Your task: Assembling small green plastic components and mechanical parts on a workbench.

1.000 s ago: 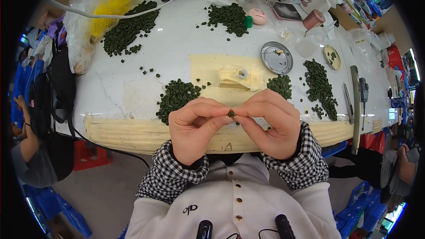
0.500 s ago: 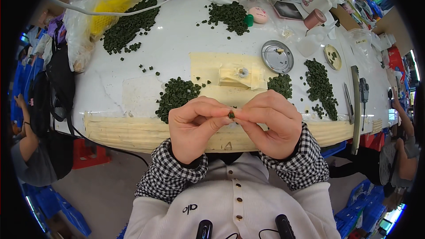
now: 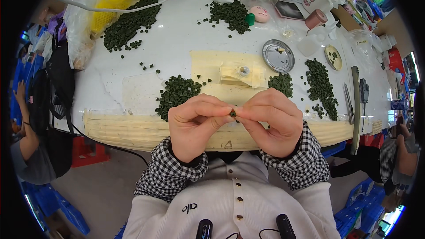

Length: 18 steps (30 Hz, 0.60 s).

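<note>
Between the fingertips of both hands is a small dark green part (image 3: 233, 113), partly covered by the fingers. My left hand (image 3: 195, 124) pinches it from the left, and my right hand (image 3: 273, 121) pinches it from the right. Both hands are above the table's padded front edge. A pile of similar green parts (image 3: 177, 95) lies just beyond my left hand, and a smaller pile (image 3: 280, 85) lies beyond my right. Past the fingertips, a tape-covered block (image 3: 234, 74) with a small grey knob on top rests on a yellowish sheet (image 3: 203, 64).
More green piles lie at the far left (image 3: 133, 20), far middle (image 3: 230, 15) and right (image 3: 319, 84). A round metal lid (image 3: 278, 56), a cream dish (image 3: 333, 57), tweezers (image 3: 349, 102) and a long strip (image 3: 356, 110) are on the right. A white cable (image 3: 106, 10) crosses the far left.
Both hands stay pinched together on the green part, with only slight finger movement. At the left edge, another person's hand has risen a little.
</note>
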{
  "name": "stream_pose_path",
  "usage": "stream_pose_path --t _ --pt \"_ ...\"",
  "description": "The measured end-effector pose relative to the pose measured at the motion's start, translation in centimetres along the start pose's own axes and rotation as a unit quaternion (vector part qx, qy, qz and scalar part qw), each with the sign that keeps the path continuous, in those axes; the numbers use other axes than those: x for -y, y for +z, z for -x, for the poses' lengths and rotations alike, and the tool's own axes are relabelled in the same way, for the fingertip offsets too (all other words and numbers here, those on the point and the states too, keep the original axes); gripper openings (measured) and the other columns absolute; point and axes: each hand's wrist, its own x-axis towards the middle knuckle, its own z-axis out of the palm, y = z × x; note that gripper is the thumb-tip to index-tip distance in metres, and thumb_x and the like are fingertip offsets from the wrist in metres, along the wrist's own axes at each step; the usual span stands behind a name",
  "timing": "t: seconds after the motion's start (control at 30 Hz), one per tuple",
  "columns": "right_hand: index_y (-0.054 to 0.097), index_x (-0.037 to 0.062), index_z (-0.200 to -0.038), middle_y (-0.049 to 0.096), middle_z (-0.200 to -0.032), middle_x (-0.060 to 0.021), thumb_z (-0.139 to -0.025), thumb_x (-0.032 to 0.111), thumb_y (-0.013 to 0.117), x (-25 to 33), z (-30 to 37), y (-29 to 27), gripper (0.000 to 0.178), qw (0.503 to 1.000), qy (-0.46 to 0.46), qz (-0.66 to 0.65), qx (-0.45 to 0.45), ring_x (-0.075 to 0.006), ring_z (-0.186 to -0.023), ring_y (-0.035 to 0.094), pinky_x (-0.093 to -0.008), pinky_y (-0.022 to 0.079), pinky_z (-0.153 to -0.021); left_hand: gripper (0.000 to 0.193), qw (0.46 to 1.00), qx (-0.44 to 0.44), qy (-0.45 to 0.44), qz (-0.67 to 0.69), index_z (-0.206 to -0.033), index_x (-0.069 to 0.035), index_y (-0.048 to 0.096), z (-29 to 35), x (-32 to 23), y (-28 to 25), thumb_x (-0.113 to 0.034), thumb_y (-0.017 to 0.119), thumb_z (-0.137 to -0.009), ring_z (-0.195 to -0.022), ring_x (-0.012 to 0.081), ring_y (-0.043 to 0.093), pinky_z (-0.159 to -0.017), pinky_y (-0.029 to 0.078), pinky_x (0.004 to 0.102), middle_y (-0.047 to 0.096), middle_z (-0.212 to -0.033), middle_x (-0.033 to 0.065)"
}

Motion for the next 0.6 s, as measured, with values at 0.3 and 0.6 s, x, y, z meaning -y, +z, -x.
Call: stream_pose_path --t 0.3,0.6 --pt "0.070 0.0025 -0.093 0.065 -0.080 -0.0075 -0.070 -0.007 0.072 -0.02 0.05 -0.08 0.025 1.000 0.010 -0.004 0.007 -0.0223 -0.070 0.062 -0.0296 0.049 -0.061 0.019 1.000 0.011 0.014 -0.014 -0.095 0.001 0.070 -0.16 -0.11 0.00 0.012 0.067 -0.080 -0.086 0.0155 0.065 -0.074 0.054 0.0240 0.066 -0.095 0.0129" --pt "0.070 0.0026 -0.094 0.065 -0.080 -0.0077 -0.070 -0.007 0.072 -0.04 0.08 -0.18 0.026 1.000 0.004 -0.005 0.008 -0.0221 -0.070 0.062 -0.0294 0.049 -0.061 0.020 0.999 0.020 0.017 -0.022 -0.096 0.001 0.070 -0.19 -0.02 -0.09 0.012 0.067 -0.080 -0.085 0.0148 0.065 -0.072 0.053 0.0231 0.066 -0.095 0.0126"
